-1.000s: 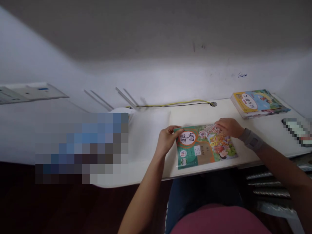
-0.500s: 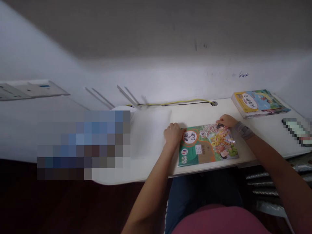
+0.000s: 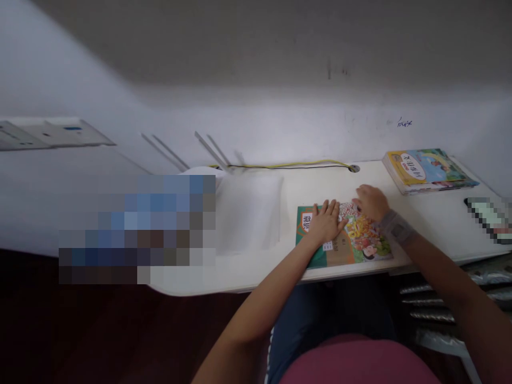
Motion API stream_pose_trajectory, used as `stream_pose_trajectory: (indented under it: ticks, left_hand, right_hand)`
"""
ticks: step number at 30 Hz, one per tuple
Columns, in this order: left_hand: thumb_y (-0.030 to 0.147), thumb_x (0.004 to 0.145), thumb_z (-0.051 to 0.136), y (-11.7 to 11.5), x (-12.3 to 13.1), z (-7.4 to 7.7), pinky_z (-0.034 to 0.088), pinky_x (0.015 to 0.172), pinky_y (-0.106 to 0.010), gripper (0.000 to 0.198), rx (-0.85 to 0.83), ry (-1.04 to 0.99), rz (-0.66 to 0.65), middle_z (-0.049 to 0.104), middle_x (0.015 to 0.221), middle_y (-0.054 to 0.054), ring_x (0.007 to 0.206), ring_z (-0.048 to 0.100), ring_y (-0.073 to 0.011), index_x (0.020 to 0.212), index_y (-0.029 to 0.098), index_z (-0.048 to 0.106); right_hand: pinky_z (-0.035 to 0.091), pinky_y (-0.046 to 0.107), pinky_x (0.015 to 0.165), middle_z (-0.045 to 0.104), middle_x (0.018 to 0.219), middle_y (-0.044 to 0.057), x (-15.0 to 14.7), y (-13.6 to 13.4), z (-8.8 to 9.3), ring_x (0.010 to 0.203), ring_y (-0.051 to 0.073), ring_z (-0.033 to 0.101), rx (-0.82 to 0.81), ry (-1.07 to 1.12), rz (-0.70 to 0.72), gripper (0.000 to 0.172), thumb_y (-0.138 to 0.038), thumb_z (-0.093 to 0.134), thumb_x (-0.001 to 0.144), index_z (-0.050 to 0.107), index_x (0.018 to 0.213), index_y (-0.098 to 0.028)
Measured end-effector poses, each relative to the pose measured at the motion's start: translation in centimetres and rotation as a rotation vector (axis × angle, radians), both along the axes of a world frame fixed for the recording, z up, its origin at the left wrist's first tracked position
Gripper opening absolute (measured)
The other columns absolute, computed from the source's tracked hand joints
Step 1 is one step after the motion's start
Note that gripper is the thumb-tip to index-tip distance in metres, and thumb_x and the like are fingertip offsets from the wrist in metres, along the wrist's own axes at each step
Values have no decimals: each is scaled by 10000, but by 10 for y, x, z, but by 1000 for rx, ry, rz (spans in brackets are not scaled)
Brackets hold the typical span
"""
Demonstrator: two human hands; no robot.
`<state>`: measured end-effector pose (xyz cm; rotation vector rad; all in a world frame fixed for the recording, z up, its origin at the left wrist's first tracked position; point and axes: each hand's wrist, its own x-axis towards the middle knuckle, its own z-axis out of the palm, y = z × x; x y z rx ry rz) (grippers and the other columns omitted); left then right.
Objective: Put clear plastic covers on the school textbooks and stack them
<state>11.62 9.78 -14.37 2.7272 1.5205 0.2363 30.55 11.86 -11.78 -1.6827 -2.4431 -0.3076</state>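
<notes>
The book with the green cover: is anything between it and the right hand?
Nothing visible stands between them. The right hand is at the book's upper edge, with no object in the way. The left hand lies flat on the book's left part, off to the side of the right hand.

**My way across the desk, books off to the right**
Behind the textbook (image 3: pixel 344 237), a strip of white desk (image 3: pixel 320 184) gives my hands a path to the yellow-and-black cable (image 3: pixel 288 166). Beyond my right hand (image 3: pixel 371 202), the stacked books (image 3: pixel 428 172) and a pixelated object (image 3: pixel 486 218) stand in the way. Beyond my left hand (image 3: pixel 326 223) lie paper sheets (image 3: pixel 248 213).
</notes>
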Motion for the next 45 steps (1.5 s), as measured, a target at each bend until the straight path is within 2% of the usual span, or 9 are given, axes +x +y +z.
stream_pose_trajectory:
  ticks: [3, 6, 11, 17, 23, 28, 33, 40, 45]
  left_hand:
    - [417, 912, 287, 2, -3, -1, 173, 1081, -569, 588, -26, 13, -30, 322, 1480, -117, 1369, 249, -304, 1428, 135, 291]
    - [437, 914, 286, 1, -10, 0, 184, 1093, -516, 597, -26, -2, -9, 325, 1479, -116, 1363, 261, -292, 1422, 123, 303]
    - [400, 923, 294, 0, -34, 5, 271, 1045, -426, 491, 72, -73, 195, 513, 1320, -144, 1230, 437, -259, 1295, 133, 471]
    - [445, 902, 344, 18, -43, 13, 377, 876, -429, 442, 109, -44, 335, 613, 1037, -164, 1023, 539, -304, 1035, 118, 609]
    - [512, 838, 453, 42, -42, 19, 361, 914, -437, 452, -125, -279, 400, 615, 1055, -202, 1086, 520, -339, 920, 111, 645]
    - [461, 820, 499, 50, -68, 22, 428, 822, -379, 349, -243, -443, 505, 660, 958, -178, 975, 600, -307, 784, 148, 651]
    - [458, 839, 472, 23, -100, 22, 477, 644, -281, 388, -412, -730, 574, 693, 827, -116, 720, 649, -192, 980, 125, 612]
    - [431, 687, 678, -50, -105, 24, 455, 500, -214, 323, -980, -1297, 470, 674, 680, -39, 548, 608, -129, 808, 146, 587]
    - [254, 651, 703, -63, -95, 33, 540, 568, -272, 273, -1012, -1610, 534, 693, 733, -22, 610, 659, -164, 850, 172, 535]
  right_hand:
    - [358, 394, 974, 517, 1319, 167, -27, -18, -13, 1214, 252, 463, -29, 44, 228, 532, -480, 338, 928, 475, 1289, -113]
    - [270, 443, 1054, 395, 1425, 178, -19, -28, -26, 1330, 263, 330, -74, 53, 231, 606, -500, 330, 922, 386, 1366, -90]
    - [298, 446, 1035, 357, 1443, 194, 31, -34, -36, 1338, 295, 312, -106, 21, 40, 625, -470, 333, 920, 366, 1377, -44]
    - [283, 434, 1048, 353, 1449, 182, 34, -38, -40, 1340, 288, 307, -72, 24, -1, 636, -477, 293, 928, 361, 1376, -32]
    - [296, 431, 1038, 361, 1449, 165, 32, -37, -41, 1340, 275, 312, -68, 18, -14, 616, -471, 295, 927, 357, 1389, -68]
    - [289, 425, 1044, 372, 1442, 168, 32, -39, -41, 1331, 287, 324, -41, 14, -10, 621, -474, 292, 931, 377, 1373, -46]
    - [299, 434, 1033, 372, 1435, 196, 31, -40, -41, 1329, 320, 317, -18, 21, -18, 615, -481, 332, 921, 405, 1355, -52]
    - [305, 455, 1030, 381, 1427, 202, 30, -40, -43, 1320, 333, 328, -14, 84, 0, 603, -476, 357, 914, 423, 1343, -58]
    - [331, 419, 1032, 435, 1394, 183, 41, -30, -46, 1307, 276, 368, -3, 256, -7, 528, -422, 340, 924, 469, 1308, -83]
